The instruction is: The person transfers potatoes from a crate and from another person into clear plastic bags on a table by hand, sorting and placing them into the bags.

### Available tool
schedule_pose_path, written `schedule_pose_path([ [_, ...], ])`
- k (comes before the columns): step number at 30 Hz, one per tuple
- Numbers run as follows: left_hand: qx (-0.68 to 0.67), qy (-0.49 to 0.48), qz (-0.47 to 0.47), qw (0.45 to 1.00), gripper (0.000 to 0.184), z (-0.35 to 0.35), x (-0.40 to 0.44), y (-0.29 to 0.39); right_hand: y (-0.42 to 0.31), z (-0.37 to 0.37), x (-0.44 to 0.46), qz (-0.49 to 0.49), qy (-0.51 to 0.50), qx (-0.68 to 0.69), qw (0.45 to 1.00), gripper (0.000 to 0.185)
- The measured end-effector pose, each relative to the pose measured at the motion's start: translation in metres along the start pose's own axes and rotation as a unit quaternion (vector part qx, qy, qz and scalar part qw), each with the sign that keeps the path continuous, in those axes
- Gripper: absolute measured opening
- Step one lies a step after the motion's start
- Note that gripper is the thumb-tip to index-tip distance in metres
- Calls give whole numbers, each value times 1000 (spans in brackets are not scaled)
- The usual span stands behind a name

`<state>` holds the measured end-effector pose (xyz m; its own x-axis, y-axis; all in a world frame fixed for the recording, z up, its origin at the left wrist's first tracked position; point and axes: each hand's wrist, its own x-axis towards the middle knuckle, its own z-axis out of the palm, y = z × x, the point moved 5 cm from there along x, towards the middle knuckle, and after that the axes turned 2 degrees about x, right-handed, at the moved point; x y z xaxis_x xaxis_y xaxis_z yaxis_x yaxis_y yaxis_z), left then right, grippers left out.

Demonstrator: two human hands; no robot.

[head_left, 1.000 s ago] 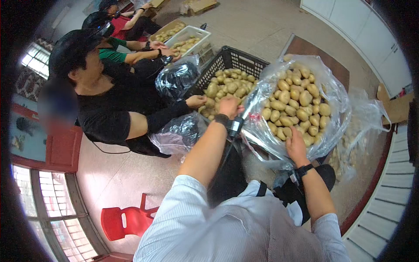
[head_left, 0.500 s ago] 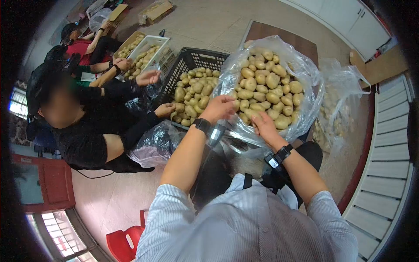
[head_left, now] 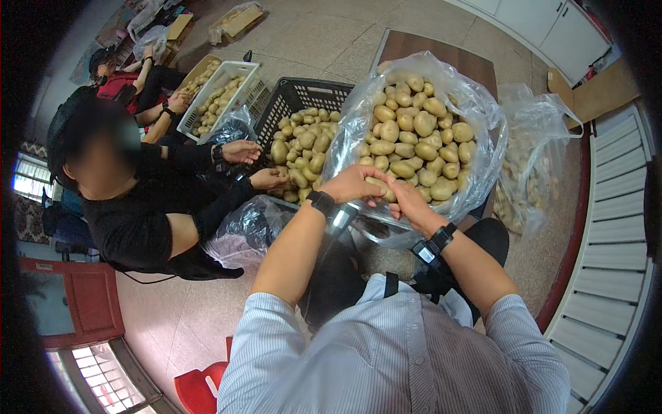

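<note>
At the near edge of a clear plastic bag [head_left: 491, 155], my two hands meet around one potato [head_left: 378, 185]. My left hand [head_left: 350, 184] has its fingers curled about it from the left. From the other side my right hand [head_left: 412, 203] closes on it, and part of the potato is covered by fingers. Many loose potatoes [head_left: 422, 124] fill the open bag just beyond my hands. Left of the bag stands a black plastic crate [head_left: 279, 96], also holding potatoes.
A co-worker in black [head_left: 148, 207] sits at the left, hands near the black crate. A white crate [head_left: 243, 69] of potatoes stands farther back. On the right is another plastic bag [head_left: 527, 152] of potatoes. A red chair [head_left: 196, 392] is at lower left.
My left hand has moved right and down to meet my right hand at the potato, which has come nearer from the pile. The co-worker's raised hand has lowered toward the black crate.
</note>
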<state>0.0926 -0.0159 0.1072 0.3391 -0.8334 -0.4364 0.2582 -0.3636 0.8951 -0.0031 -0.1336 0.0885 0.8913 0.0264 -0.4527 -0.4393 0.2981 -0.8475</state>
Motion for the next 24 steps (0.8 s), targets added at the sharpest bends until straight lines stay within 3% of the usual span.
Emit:
schedule_pose_path([
  [2,-20,19,-9,1000,32,-3,-2,0,0,-3,1,-13,2,9,1000,44],
  [4,-40,38,-19,998,32,-9,-2,-3,3,-26,9,-55,91,-141,984,44],
  [5,-70,64,-10,995,32,-17,0,-7,15,-38,20,-55,91,-141,984,44],
  [8,-141,128,0,982,32,-33,-3,-7,16,-65,32,-161,198,-278,926,37],
  [11,-203,189,4,961,32,-50,-4,-13,3,-73,21,-162,231,-320,905,30],
  [13,-266,241,36,933,30,-65,-5,-22,-9,-69,13,-202,262,-391,859,32],
  [15,-276,234,69,930,33,-81,-2,-33,-12,-67,15,-230,247,-425,840,36],
  [17,-339,311,67,885,32,-95,-7,-43,-16,-62,15,-257,232,-458,819,40],
  [19,-336,331,66,879,31,-109,-6,-61,-18,-53,14,-264,234,-552,756,42],
  [20,-264,353,121,890,31,-116,-9,-62,-21,-51,14,-264,235,-551,756,42],
  [22,-356,374,101,850,31,-128,-12,-72,-18,-46,18,-222,191,-605,741,45],
  [24,-379,362,108,845,32,-138,-13,-81,-10,-50,26,-224,193,-612,733,46],
])
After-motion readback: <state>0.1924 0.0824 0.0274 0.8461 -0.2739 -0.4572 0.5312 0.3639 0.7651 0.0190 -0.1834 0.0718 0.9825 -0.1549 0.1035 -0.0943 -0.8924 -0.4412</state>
